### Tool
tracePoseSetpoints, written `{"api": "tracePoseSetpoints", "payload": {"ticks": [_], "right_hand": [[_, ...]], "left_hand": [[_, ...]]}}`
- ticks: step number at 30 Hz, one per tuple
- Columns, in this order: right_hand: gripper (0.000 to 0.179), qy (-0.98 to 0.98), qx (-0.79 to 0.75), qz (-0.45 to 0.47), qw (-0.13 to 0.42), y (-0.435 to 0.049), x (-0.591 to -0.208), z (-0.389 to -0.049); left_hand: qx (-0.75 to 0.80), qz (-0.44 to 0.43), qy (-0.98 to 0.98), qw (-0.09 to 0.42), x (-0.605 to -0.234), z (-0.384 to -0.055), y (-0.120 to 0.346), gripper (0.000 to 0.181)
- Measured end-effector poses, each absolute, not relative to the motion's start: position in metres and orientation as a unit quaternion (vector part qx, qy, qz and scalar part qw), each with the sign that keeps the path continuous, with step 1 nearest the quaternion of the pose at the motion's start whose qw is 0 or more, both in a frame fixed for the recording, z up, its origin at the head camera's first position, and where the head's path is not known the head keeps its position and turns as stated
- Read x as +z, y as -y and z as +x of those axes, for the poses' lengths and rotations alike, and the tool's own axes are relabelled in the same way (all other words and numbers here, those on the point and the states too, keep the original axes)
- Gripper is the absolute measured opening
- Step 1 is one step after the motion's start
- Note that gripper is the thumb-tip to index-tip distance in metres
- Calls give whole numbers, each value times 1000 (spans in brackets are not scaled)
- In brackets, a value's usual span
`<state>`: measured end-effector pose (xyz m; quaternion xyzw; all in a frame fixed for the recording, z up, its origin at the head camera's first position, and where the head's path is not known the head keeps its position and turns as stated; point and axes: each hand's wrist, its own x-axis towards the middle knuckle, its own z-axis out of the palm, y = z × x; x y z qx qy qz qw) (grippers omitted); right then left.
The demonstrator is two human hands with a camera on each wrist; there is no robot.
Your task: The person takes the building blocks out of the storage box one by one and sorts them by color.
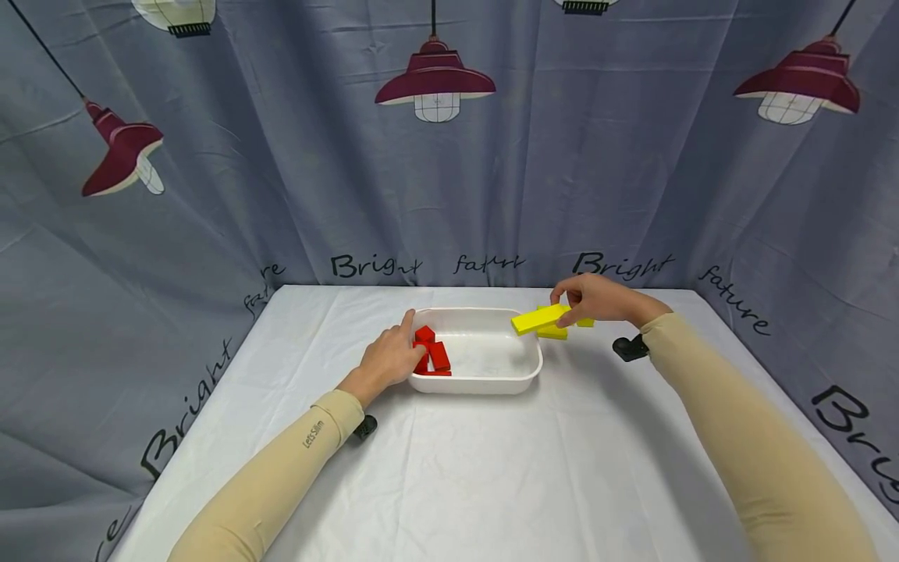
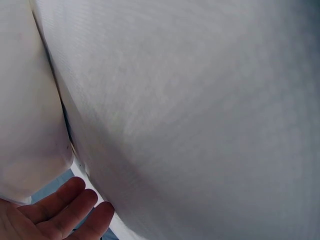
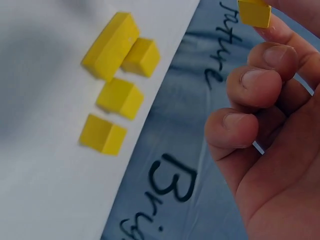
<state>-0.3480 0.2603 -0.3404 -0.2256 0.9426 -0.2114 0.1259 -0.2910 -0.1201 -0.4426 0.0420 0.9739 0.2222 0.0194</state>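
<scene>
A white rectangular plastic container (image 1: 477,385) stands toward the far side of the table. My left hand (image 1: 386,357) holds its left end, thumb over the rim. In the left wrist view the other fingers (image 2: 75,212) extend beside the container's outer wall (image 2: 30,105). Several red blocks (image 1: 439,356) lie inside at that end, partly hidden by the thumb. Over the right rim, my right hand (image 1: 597,300) pinches a long yellow block (image 1: 537,319), whose end (image 3: 254,14) shows in the right wrist view. Beyond its curled fingers, several yellow blocks (image 3: 111,45) lie grouped on the table.
White cloth (image 1: 449,476) covers the table. Behind its far edge hangs a grey-blue curtain (image 1: 449,187) printed with red lamps and lettering. Black wrist devices (image 1: 630,348) sit under both sleeves. The yellow blocks lie near the far edge, right of the container.
</scene>
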Motion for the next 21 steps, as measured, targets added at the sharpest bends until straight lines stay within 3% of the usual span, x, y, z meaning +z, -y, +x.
{"api": "tracePoseSetpoints", "payload": {"ticks": [21], "right_hand": [[45, -947, -276, -135, 90, -331, -372, -342]], "left_hand": [[221, 43, -974, 21, -442, -290, 120, 75]]}}
